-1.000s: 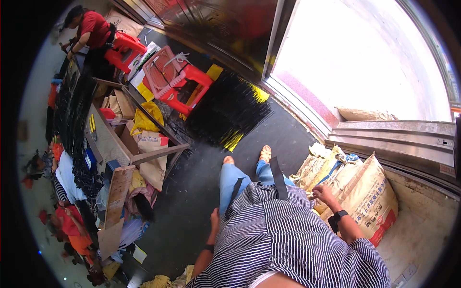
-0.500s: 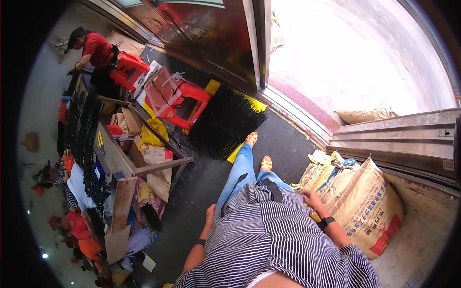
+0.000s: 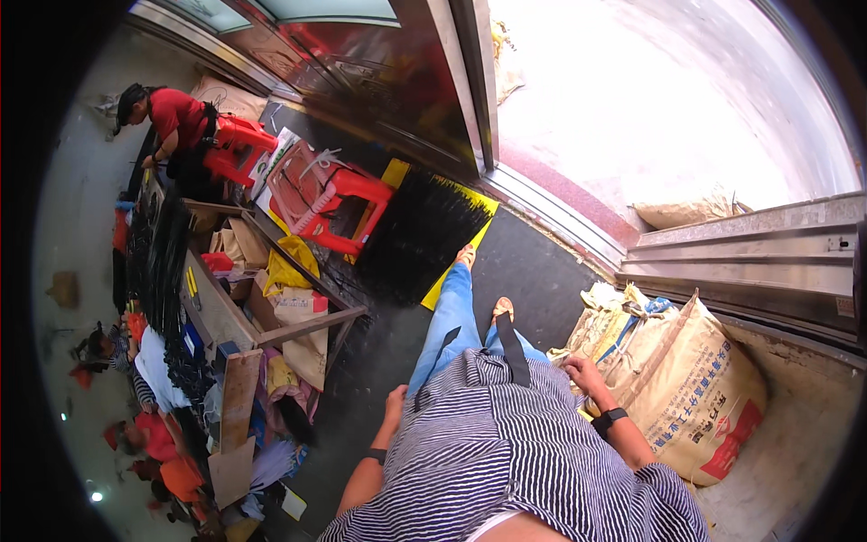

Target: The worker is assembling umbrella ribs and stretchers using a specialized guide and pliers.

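Both hands hang low at the wearer's sides. The left hand [image 3: 395, 404] is beside the left thigh of the jeans [image 3: 449, 330]; its fingers are partly hidden, and I cannot tell whether they are wide or narrow. The right hand [image 3: 585, 372] is at the right hip, its fingers bent; I cannot tell how far they close, nor whether they touch the sack. A dark watch [image 3: 611, 418] is on that wrist.

The sack [image 3: 700, 393], tan with a red patch, stands on the floor just right of the right hand, near the wall. Crumpled wrappings [image 3: 603, 316] lie against its far side.

Ahead, black strips [image 3: 420, 230] lie in a dense layer over a yellow sheet [image 3: 442, 289]. The left foot [image 3: 466, 256] is at the sheet's near edge; the right foot [image 3: 503, 310] is further back.

Left of the strips is a red stool [image 3: 366, 187]. Beyond it a co-worker [image 3: 179, 117] in red bends over the bench [image 3: 217, 312], which is heaped with more black strips.
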A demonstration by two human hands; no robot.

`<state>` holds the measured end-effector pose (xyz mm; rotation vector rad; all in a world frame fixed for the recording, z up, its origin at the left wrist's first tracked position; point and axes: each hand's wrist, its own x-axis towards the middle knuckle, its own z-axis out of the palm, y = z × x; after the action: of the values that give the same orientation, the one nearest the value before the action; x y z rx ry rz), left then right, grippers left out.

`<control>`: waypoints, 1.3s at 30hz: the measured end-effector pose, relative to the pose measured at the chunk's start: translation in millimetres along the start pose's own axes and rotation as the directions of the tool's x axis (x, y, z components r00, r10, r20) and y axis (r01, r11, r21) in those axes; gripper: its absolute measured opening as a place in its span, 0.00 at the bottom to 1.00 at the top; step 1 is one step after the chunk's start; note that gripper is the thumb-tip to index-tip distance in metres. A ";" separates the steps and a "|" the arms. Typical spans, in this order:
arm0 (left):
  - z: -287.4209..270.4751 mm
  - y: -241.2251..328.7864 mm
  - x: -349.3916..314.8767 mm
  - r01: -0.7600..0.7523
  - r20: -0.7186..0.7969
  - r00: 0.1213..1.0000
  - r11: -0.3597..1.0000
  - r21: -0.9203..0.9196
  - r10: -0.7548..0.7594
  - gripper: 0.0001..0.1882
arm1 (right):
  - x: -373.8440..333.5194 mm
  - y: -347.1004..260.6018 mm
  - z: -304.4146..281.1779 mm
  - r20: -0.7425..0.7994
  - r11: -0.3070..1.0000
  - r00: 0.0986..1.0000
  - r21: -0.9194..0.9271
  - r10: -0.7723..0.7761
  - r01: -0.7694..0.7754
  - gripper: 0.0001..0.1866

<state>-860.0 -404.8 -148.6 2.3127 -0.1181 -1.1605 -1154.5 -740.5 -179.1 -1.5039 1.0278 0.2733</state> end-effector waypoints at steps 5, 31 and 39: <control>13.9 -19.2 -8.0 -0.001 -0.025 1.000 1.000 -0.016 0.001 0.09 | -1.0 31.6 -7.1 0.048 0.991 0.990 -0.005 0.133 -0.133 0.11; -45.2 32.0 -29.4 -0.015 -0.367 0.927 0.970 -0.243 -0.078 0.16 | 90.0 -53.7 -8.0 0.311 0.957 0.950 -0.267 -0.024 0.112 0.09; -31.2 -8.2 -2.6 -0.241 -0.235 0.942 0.970 0.029 0.241 0.18 | 153.9 -92.1 58.1 0.375 0.740 0.892 -0.518 -0.254 0.428 0.08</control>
<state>-839.1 -383.5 -135.9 2.3390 -0.3037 -0.7573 -977.0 -767.3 -236.6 -2.1148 0.4160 0.5615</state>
